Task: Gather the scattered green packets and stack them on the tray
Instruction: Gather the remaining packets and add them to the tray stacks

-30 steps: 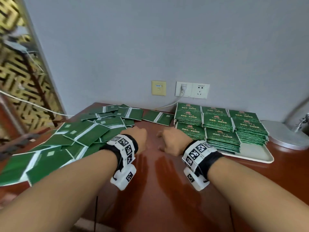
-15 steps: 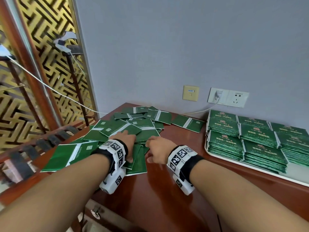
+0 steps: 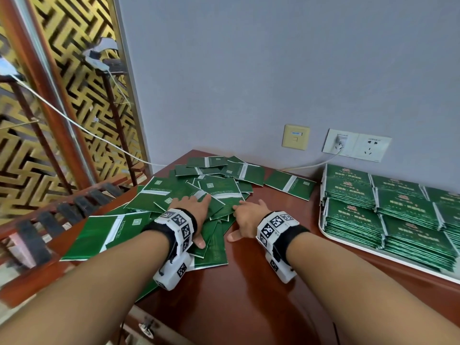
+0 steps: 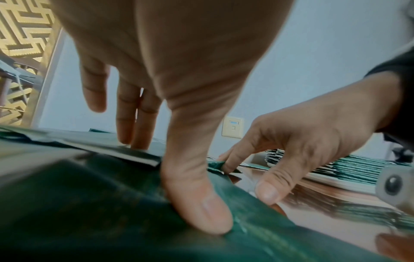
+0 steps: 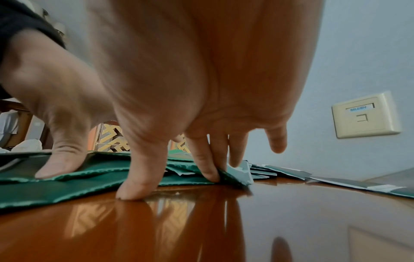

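Loose green packets (image 3: 211, 188) lie overlapping in a heap on the left part of the brown table (image 3: 249, 282). My left hand (image 3: 198, 209) rests flat on the heap, fingers straight and spread, its thumb (image 4: 201, 209) pressing a packet (image 4: 89, 203). My right hand (image 3: 247, 215) is at the heap's right edge, its fingers (image 5: 210, 170) touching the packets' (image 5: 89, 179) edges and its thumb on bare wood. On the right, a white tray (image 3: 353, 241) holds several neat stacks of green packets (image 3: 388, 210).
One packet (image 3: 290, 184) lies apart between heap and tray. Wall sockets (image 3: 357, 145) and a white cable (image 3: 308, 165) are at the back. A gold lattice screen (image 3: 37, 145) stands past the table's left edge. Bare wood lies in front of my hands.
The view has swung left. Both hands moved left from bare wood to the heap; the left now lies on the packets, and the right touches their edge.
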Available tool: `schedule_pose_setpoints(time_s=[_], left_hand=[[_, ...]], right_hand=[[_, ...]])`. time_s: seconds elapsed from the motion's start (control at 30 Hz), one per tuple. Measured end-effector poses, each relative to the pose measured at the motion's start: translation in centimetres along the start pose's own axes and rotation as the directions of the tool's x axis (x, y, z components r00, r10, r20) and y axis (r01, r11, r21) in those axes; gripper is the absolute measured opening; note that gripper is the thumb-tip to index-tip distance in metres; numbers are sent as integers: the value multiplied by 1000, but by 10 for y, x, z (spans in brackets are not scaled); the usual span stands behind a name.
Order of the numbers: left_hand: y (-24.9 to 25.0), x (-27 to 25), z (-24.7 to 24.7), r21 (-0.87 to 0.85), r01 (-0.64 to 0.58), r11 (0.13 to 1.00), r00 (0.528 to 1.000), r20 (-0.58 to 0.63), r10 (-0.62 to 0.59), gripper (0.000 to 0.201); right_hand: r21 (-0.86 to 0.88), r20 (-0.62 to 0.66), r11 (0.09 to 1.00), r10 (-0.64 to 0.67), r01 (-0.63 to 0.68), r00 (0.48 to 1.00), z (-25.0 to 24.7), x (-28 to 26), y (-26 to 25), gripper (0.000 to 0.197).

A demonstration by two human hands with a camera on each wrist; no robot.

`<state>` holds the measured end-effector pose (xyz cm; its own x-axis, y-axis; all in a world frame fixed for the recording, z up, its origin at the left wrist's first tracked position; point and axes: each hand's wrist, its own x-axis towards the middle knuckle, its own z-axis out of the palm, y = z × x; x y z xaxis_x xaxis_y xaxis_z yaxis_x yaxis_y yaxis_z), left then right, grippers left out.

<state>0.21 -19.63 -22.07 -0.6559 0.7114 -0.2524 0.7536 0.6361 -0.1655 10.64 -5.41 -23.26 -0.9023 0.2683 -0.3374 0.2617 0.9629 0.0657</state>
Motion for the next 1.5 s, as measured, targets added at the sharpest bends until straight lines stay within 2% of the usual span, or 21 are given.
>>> schedule_pose_setpoints(time_s=[0.07, 0.13, 0.23, 0.33, 0.47, 0.57, 0.63, 0.73, 0.83, 0.9, 0.97, 1.07, 1.2, 1.3, 1.4, 1.47, 1.5], left_hand=[[2, -1, 0, 10, 9, 1000, 1000, -15, -9, 118], [3, -4, -1, 25, 10, 1000, 1000, 0, -10, 94], [3, -10, -2, 10, -20, 1000, 1000, 18, 20, 83], [11, -20, -5, -4, -63, 998, 998, 24, 63, 72], [34, -34, -9, 83, -122, 989, 991, -45, 126, 46], [61, -43, -11, 80, -196, 977, 978, -61, 202, 38], [79, -47, -11, 66, -261, 963, 962, -69, 266, 32], [108, -54, -11, 74, -363, 929, 927, -75, 369, 30], [140, -64, -13, 66, -495, 866, 863, -76, 499, 24], [160, -69, -15, 68, -577, 814, 810, -77, 581, 24], [180, -72, -17, 74, -642, 763, 760, -69, 646, 23], [209, -77, -21, 87, -710, 699, 698, -45, 715, 31], [239, -81, -23, 111, -785, 610, 612, -19, 791, 47], [255, -81, -27, 114, -796, 595, 600, 21, 800, 58], [265, -81, -32, 80, -796, 600, 603, 26, 797, 65], [269, -79, -36, 33, -788, 615, 615, -16, 788, 59], [271, -78, -38, 5, -785, 620, 620, -35, 784, 53]], right_hand=[[6, -51, 1000, 8, -8, 999, -3, -8, -1, 70], [-10, -121, 1000, 8, -9, 993, -7, -21, -1, 57], [-5, -188, 1000, 25, -26, 982, -9, -41, 3, 44], [28, -186, 998, 65, -61, 980, -9, -58, 9, 39], [27, -139, 994, 107, -105, 984, -5, -76, 16, 25], [47, -35, 992, 118, -117, 992, 4, -92, 25, 51], [75, 28, 990, 117, -119, 993, 12, -105, 32, 54], [124, 51, 982, 134, -139, 990, 26, -133, 47, 38], [223, 90, 957, 170, -186, 981, 40, -170, 68, 31], [322, 145, 922, 175, -214, 974, 45, -196, 83, 34], [320, 212, 905, 220, -280, 952, 49, -221, 98, 38], [340, 290, 859, 292, -383, 911, 58, -254, 117, 57], [366, 286, 819, 353, -443, 891, 74, -290, 138, 67], [408, 244, 792, 385, -454, 890, 83, -308, 143, 72], [383, 206, 810, 394, -444, 896, 83, -311, 147, 59], [360, 102, 835, 409, -417, 907, 80, -308, 156, 43], [342, 39, 849, 415, -402, 909, 80, -307, 161, 43]])
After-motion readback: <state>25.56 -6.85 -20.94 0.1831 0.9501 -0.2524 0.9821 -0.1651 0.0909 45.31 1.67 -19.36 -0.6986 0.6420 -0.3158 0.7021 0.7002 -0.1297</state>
